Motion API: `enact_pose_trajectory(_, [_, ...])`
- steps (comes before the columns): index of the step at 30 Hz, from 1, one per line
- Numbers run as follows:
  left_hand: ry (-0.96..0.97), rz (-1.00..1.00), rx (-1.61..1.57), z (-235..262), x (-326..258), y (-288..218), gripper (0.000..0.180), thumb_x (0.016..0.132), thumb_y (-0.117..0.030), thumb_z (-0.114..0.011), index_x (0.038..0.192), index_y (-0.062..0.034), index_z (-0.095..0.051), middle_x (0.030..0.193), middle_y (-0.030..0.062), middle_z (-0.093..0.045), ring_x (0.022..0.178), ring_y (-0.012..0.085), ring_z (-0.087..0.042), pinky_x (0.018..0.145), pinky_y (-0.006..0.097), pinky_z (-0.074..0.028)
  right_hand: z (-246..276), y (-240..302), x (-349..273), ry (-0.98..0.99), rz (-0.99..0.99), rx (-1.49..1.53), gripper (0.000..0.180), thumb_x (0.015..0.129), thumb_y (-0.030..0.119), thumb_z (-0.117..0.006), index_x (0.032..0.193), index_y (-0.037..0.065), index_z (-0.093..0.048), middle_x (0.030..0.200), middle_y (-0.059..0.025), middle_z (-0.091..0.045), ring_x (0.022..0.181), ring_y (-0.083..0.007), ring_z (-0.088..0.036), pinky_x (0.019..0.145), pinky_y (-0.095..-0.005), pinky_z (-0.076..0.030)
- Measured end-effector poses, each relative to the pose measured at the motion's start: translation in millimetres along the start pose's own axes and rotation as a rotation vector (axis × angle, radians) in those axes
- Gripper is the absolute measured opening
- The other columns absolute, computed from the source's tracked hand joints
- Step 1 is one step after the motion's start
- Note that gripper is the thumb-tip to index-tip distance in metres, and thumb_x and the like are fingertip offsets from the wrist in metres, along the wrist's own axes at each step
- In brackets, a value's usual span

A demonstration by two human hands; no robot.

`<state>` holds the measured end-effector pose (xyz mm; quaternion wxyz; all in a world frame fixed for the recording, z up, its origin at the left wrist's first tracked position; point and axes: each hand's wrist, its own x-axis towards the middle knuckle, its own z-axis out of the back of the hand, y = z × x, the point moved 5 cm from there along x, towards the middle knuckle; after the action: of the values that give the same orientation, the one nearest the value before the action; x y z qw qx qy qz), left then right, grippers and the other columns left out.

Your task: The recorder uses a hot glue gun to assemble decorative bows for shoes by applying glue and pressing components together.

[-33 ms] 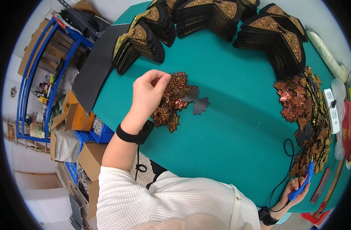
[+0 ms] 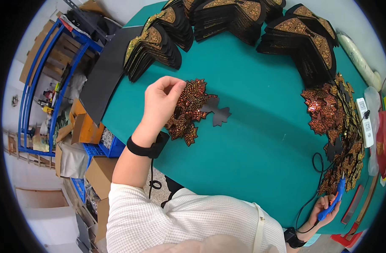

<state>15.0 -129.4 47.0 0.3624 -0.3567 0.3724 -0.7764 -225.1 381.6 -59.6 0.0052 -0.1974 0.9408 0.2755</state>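
Fingers of left hand (image 2: 161,101) pinch sequined appliqué (image 2: 188,111) near table's (image 2: 260,139) left edge; right hand (image 2: 323,206) grips blue tool (image 2: 334,198).

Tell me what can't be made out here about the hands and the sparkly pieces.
- Head view: the left hand covers part of the sequined leaf patch, so its grip is unclear.
- The right hand sits near the warped rim; the blue tool is too small to identify.
- The sequined pile overlaps; a count is impossible.

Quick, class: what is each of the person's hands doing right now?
Left hand: closed, pinching the edge of a beaded leaf patch on the green table.
Right hand: closed around a blue glue gun.
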Motion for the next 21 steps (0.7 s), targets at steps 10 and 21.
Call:
enact_pose_trajectory(10, [-0.110,0.123,-0.194,22.4,20.4,17.9,0.014,0.085,-0.018,-0.062,0.086,-0.0037,-0.063,0.070,-0.0036,-0.056,0.057,0.0030,-0.048,0.048,0.019,-0.040,-2.2,-1.7,0.0,-0.026,0.006,-0.008,0.036,0.094,0.024,-0.043,0.119,-0.003,-0.043,0.083,-0.0103,-0.055,0.055,-0.0110,-0.037,0.054,-0.0246,-0.032])
enact_pose_trajectory(21, [0.187,0.003,0.543,19.3,11.2,33.9,0.018,0.076,-0.009,-0.065,0.093,-0.0017,-0.064,0.087,0.0068,-0.062,0.077,0.0180,-0.059,0.069,0.030,-0.048,1.7,0.0,1.4,-0.030,0.008,0.007,0.036,0.094,0.022,-0.042,0.120,-0.003,-0.042,0.082,-0.0105,-0.055,0.055,-0.0110,-0.037,0.055,-0.0253,-0.032])
